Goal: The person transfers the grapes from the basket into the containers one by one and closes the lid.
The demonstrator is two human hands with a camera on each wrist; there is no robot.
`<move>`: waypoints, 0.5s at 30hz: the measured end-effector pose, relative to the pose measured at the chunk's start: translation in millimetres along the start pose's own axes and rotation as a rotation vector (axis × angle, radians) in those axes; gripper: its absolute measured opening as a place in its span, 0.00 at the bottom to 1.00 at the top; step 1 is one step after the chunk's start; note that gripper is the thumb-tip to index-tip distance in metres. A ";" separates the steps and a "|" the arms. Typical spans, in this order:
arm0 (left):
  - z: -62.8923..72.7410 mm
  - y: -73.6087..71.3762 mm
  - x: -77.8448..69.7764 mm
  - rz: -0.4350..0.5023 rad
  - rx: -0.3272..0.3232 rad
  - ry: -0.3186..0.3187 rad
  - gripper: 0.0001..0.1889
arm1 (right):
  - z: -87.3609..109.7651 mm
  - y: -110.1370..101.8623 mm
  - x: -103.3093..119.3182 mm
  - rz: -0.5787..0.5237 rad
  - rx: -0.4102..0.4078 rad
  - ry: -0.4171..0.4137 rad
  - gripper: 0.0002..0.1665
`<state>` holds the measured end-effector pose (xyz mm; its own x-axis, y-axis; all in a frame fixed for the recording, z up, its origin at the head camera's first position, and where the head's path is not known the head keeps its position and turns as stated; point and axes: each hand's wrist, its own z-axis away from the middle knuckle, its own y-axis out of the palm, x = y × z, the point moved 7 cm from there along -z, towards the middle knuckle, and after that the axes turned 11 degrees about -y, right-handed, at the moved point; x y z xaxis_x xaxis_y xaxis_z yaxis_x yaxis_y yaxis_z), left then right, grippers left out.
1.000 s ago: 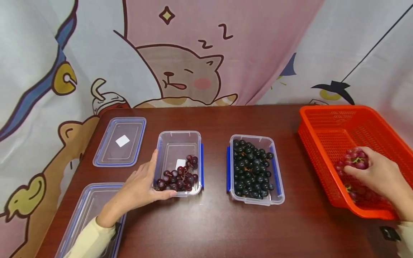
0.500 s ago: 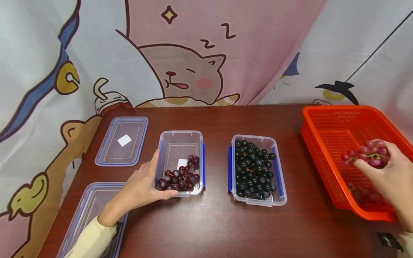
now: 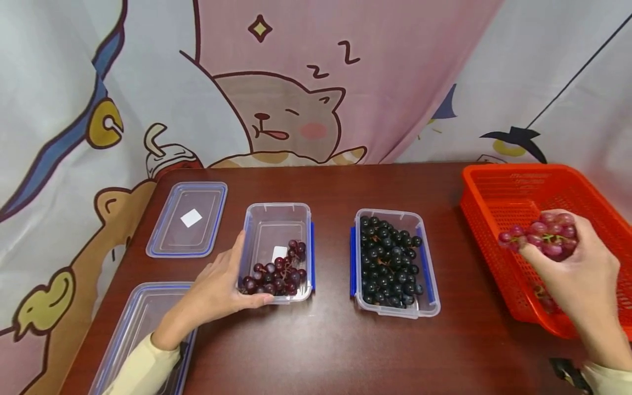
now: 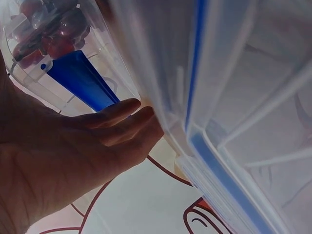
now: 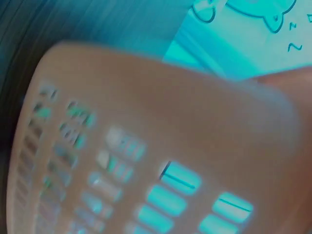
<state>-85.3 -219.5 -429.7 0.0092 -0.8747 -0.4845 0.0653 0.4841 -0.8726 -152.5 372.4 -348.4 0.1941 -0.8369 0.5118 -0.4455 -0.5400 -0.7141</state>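
1. Cartoon-printed cloth (image 3: 385, 66) hangs behind your brown table (image 3: 336, 345).
2. Your right hand (image 3: 582, 269) grips a bunch of red grapes (image 3: 548, 233), seen over the orange basket (image 3: 498, 189) near its left rim; hold lightly but securely, lest loose ones drop.
3. Your left hand (image 3: 209, 291) spreads against the clear container (image 3: 266, 236), thumb at its near edge; steady it without tipping.
4. Your left wrist view shows a blue latch (image 4: 83, 80) beside the fingers, hidden from the head; the right wrist view gives blurred slots, probably the basket's, and no grapes.
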 end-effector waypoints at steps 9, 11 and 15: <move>2.4 1.2 2.6 0.002 0.002 -0.019 0.79 | 6.8 16.1 34.7 -0.100 -0.051 -0.075 0.38; 2.3 1.3 2.5 0.003 0.000 -0.018 0.79 | 8.4 21.0 40.2 -0.118 -0.044 -0.084 0.37; 1.4 1.0 0.8 0.005 -0.004 -0.006 0.79 | 13.6 32.0 54.1 -0.143 -0.022 -0.110 0.40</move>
<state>-83.8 -219.7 -430.8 0.0157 -0.8725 -0.4884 0.0613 0.4884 -0.8705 -144.4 308.6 -350.0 0.3505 -0.7570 0.5514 -0.4255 -0.6532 -0.6264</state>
